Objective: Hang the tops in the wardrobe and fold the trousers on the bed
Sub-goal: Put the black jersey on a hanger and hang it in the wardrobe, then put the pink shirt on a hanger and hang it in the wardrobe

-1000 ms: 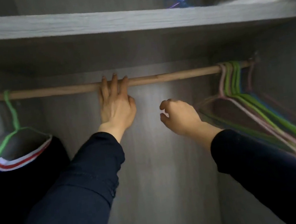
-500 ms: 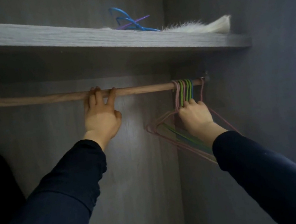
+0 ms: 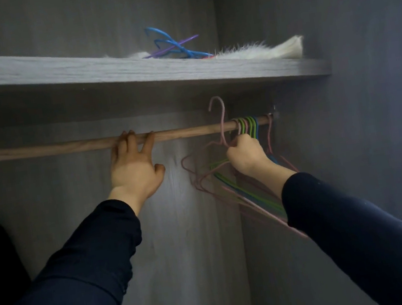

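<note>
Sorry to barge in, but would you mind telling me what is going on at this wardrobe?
A person is reaching into the wardrobe. The left hand rests on the wooden rail. The right hand grips a pink hanger whose hook stands clear above the rail, beside the bunch of empty hangers at the rail's right end. No top hangs on it yet.

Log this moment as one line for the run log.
left hand: fingers rest on rail | right hand: grips pink hanger, hook above rail | other hangers: hooked on rail | phase: fetching hanger
</note>
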`<state>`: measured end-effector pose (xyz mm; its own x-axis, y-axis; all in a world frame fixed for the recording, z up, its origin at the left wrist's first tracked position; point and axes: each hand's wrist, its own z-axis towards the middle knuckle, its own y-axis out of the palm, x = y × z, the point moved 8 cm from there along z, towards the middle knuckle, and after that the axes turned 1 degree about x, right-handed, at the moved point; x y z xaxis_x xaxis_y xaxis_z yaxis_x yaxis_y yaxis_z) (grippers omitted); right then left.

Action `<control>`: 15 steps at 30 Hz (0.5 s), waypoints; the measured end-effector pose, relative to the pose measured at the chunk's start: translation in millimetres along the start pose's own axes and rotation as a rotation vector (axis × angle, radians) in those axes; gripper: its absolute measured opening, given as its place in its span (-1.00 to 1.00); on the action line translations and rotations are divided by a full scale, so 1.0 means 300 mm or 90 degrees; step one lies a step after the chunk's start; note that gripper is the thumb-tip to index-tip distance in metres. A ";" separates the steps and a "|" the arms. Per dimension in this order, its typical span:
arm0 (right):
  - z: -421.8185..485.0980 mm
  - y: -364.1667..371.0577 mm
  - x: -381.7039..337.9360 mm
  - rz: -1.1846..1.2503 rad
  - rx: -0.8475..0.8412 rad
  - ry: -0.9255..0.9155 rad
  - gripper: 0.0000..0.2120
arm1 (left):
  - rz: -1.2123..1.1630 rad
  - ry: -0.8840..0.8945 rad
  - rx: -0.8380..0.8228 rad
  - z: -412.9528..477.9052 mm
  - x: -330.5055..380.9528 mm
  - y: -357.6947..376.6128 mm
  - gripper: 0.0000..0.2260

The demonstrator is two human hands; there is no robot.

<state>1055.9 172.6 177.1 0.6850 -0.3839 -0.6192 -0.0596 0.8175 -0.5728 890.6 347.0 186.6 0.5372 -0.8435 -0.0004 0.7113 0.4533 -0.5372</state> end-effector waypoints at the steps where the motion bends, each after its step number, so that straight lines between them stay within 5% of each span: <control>1: -0.007 0.009 0.008 0.030 -0.005 0.009 -0.69 | -0.003 -0.014 -0.024 0.003 -0.001 0.002 -0.34; 6: -0.132 0.053 0.054 0.125 -0.056 0.051 -0.81 | -0.085 -0.058 -0.075 -0.047 0.052 -0.003 -0.33; 15: -0.592 -0.134 0.270 0.165 -0.089 0.192 -0.84 | -0.500 -0.106 -0.125 -0.456 0.398 0.088 -0.54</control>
<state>984.9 32.4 54.8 0.3928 -0.2979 -0.8700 -0.3142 0.8457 -0.4314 911.5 218.9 57.0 -0.0132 -0.8330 0.5530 0.8237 -0.3227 -0.4663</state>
